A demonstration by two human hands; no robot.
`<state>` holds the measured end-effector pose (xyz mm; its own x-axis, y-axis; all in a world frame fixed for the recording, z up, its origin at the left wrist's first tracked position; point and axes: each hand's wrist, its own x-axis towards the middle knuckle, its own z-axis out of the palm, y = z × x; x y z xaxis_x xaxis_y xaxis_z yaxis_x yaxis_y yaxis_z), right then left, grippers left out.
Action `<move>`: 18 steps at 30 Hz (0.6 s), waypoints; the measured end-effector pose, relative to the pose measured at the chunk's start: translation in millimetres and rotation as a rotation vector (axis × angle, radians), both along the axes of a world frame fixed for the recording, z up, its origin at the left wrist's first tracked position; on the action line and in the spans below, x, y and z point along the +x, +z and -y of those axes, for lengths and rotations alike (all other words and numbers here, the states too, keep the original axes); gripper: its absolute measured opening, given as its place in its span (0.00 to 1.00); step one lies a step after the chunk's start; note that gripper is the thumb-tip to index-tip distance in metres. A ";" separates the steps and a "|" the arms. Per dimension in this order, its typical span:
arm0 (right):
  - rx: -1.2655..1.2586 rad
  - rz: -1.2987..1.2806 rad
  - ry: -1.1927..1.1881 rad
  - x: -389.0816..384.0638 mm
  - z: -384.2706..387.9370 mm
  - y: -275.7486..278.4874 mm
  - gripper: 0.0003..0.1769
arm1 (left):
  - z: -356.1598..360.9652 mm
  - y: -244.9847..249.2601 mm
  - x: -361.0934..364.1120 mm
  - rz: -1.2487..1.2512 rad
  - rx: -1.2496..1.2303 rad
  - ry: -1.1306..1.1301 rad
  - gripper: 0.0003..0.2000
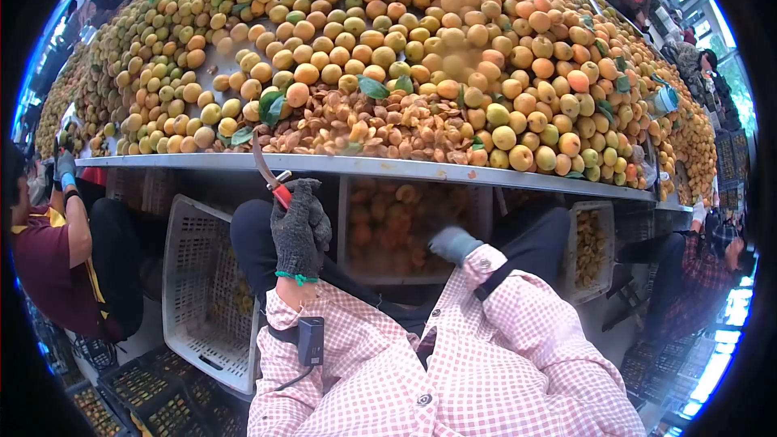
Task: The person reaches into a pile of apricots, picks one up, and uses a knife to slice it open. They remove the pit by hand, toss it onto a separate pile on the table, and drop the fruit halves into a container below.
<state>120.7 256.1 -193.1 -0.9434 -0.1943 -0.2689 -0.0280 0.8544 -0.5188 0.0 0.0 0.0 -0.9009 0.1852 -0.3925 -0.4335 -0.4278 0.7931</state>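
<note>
My left hand, in a dark knitted glove with a green cuff, is closed round the red handle of a curved knife. The blade points up against the table's metal edge. My right hand, in a grey glove, is blurred over the right part of a crate of orange fruit below the table edge; its fingers are smeared by motion. A pile of brown pits lies on the table just beyond the edge, with whole yellow-orange apricots heaped around and behind it.
A white basket stands left of my legs, holding some fruit pieces. Another crate of fruit pieces is at the right. Co-workers sit at the far left and far right. Black crates are at the lower left.
</note>
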 end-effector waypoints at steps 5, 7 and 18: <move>0.306 0.201 -0.056 9.6 45.8 -2.4 0.14 | -1.0 -6.5 -6.3 0.032 -0.133 -0.004 0.08; 0.309 0.259 -0.148 6.5 50.8 4.1 0.14 | -0.4 -5.7 -6.6 0.041 -0.108 -0.029 0.08; -0.912 0.273 -0.145 -101.4 14.6 262.5 0.12 | -23.4 -20.0 -9.4 0.089 -0.184 -0.259 0.05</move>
<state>19.3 241.5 69.4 -0.9019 -0.3236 -0.2862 0.2664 0.1049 -0.9581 -9.4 23.4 -20.0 -0.7940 0.3221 -0.5155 -0.5800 -0.1474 0.8012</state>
